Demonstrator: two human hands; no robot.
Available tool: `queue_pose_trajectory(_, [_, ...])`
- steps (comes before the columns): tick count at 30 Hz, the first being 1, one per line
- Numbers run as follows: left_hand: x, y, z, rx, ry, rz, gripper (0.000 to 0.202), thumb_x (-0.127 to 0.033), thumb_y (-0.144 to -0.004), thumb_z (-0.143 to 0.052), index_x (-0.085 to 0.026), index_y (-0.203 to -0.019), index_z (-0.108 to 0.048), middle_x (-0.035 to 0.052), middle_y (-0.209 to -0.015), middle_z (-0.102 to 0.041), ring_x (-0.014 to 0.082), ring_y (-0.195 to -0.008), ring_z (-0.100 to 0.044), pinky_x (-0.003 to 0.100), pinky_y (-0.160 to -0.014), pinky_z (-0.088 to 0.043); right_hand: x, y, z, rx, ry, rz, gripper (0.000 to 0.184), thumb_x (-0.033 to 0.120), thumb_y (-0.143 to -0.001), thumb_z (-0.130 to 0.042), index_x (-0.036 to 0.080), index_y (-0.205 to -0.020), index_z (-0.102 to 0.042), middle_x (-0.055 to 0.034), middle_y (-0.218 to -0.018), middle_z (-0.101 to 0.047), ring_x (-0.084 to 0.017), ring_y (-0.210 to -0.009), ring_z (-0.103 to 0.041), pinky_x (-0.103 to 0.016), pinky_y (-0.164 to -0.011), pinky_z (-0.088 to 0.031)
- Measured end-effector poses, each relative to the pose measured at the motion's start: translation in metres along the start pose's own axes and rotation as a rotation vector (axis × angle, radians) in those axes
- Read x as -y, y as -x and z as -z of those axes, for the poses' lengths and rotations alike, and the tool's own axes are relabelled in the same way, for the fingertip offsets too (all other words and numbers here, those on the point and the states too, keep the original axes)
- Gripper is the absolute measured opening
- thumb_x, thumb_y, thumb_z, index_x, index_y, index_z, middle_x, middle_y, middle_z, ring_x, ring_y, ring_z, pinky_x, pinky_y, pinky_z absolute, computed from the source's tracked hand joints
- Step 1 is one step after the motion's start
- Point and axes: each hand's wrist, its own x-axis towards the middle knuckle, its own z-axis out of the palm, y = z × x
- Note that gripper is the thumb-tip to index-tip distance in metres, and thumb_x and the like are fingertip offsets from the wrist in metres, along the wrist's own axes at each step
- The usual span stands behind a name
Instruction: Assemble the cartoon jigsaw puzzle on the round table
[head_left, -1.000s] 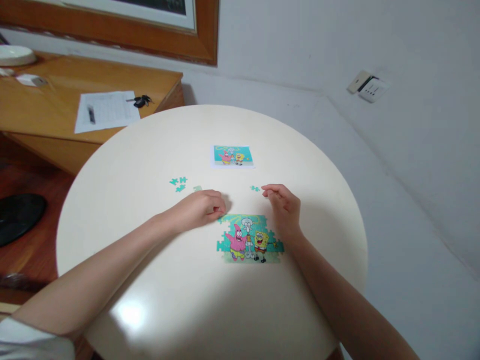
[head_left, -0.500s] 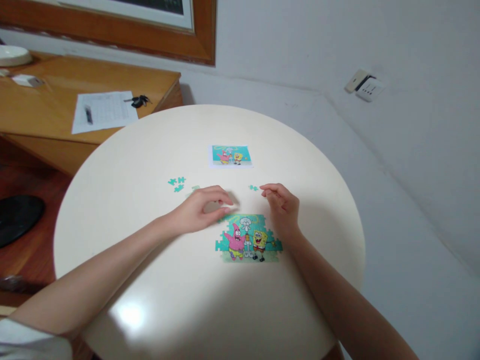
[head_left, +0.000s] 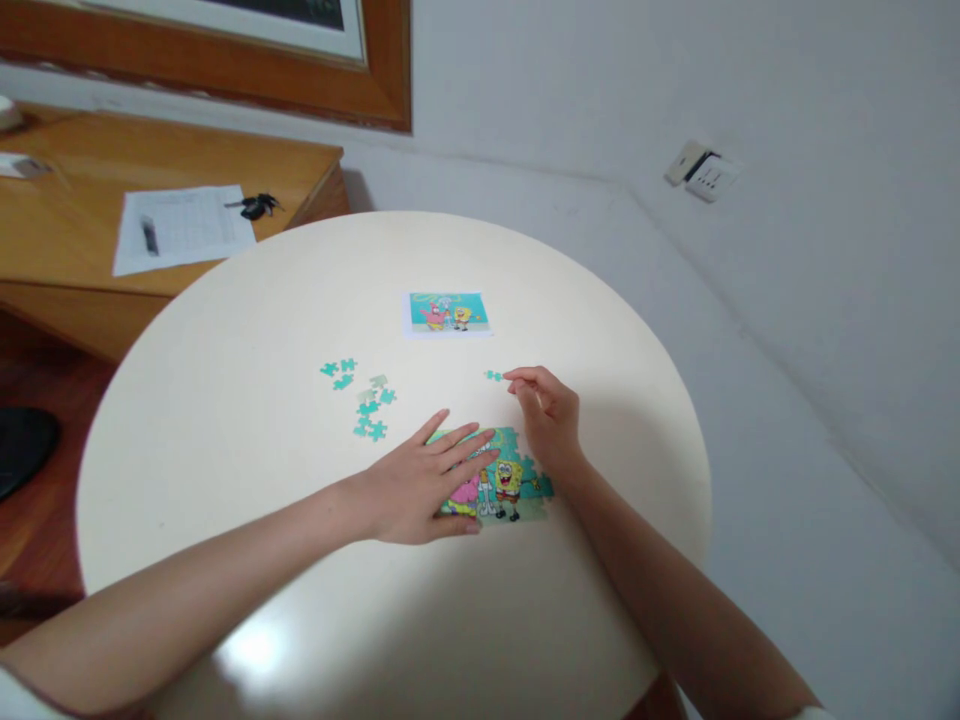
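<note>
My left hand (head_left: 420, 480) lies flat with its fingers spread over the left part of a partly assembled jigsaw puzzle (head_left: 529, 508), hiding much of the pink starfish figure. The yellow square figure on the puzzle's right side stays visible. My right hand (head_left: 549, 415) is beside the puzzle's upper right edge, its index finger stretched out and the other fingers curled. That fingertip is at the right end of a small teal puzzle piece (head_left: 493, 376), which seems to lie on the table. Several loose puzzle pieces (head_left: 367, 408) lie beyond my left hand, mostly teal, some pale.
A picture card (head_left: 448, 313) with the same cartoon lies farther back on the round white table (head_left: 247, 350). At the back left, a wooden desk (head_left: 300, 165) bears a sheet of paper (head_left: 187, 230) and keys (head_left: 259, 206). A wall socket (head_left: 709, 177) is at the right.
My left hand has moved down onto the puzzle and spread its fingers, uncovering loose pieces. My right index finger has come slightly closer to the small teal piece. The view has shifted a little.
</note>
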Motion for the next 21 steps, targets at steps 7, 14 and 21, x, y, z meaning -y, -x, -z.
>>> queue_pose_trajectory(7, [0.010,0.005,0.005,0.019,-0.003,0.007,0.073,-0.060,-0.089,-0.037,-0.017,-0.147,-0.024,0.0142,-0.154,-0.022,0.0282,-0.143,-0.018,0.050,-0.116,-0.002,-0.002,-0.001,0.000,-0.012,0.012,0.003,0.018,0.025,-0.082,-0.048,0.020,-0.078,-0.065,-0.0008,-0.070,-0.066,-0.015,-0.067,-0.061,-0.030,-0.066,-0.048])
queue_pose_trajectory(14, [-0.006,-0.002,0.015,-0.165,0.012,-0.052,0.070,-0.052,-0.092,-0.037,-0.018,-0.149,-0.015,0.0137,-0.156,-0.015,0.0290,-0.144,-0.008,0.054,-0.116,0.000,-0.004,-0.001,0.000,0.000,0.021,0.010,0.019,0.024,-0.082,-0.047,0.021,-0.079,-0.065,-0.0007,-0.071,-0.067,-0.015,-0.068,-0.061,-0.029,-0.067,-0.048])
queue_pose_trajectory(21, [-0.008,-0.003,-0.009,-0.077,-0.023,-0.028,0.065,-0.052,-0.093,-0.035,-0.019,-0.147,-0.022,0.0127,-0.153,-0.026,0.0265,-0.142,-0.021,0.051,-0.116,-0.001,-0.008,0.000,-0.004,-0.006,0.016,-0.001,0.018,0.023,-0.081,-0.047,0.021,-0.078,-0.065,-0.0010,-0.072,-0.068,-0.015,-0.067,-0.061,-0.030,-0.066,-0.048])
